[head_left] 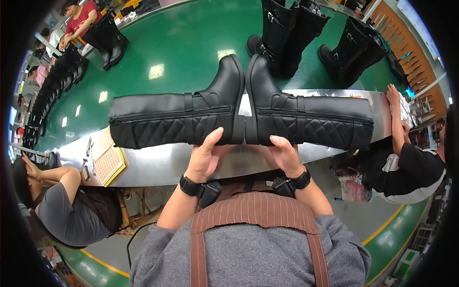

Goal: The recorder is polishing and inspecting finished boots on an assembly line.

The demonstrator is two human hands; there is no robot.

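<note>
Two tall black boots with quilted shafts and side zips lie sideways in front of me, sole against sole, toes pointing away. My left hand (205, 155) grips the left boot (172, 115) near its heel, thumb on the near side and fingers hidden beneath. In the same way my right hand (287, 155) holds the right boot (311, 117) by the heel part of its shaft. The heels nearly meet between my hands. Both boots are level, held over the near edge of the shiny metal worktop (162, 165).
A green table (181, 43) stretches beyond the metal strip. More black boots stand at its far right (287, 38) and in a row on the left (60, 79). A yellow-edged pad (111, 165) and small tools lie to my left. People sit on both sides.
</note>
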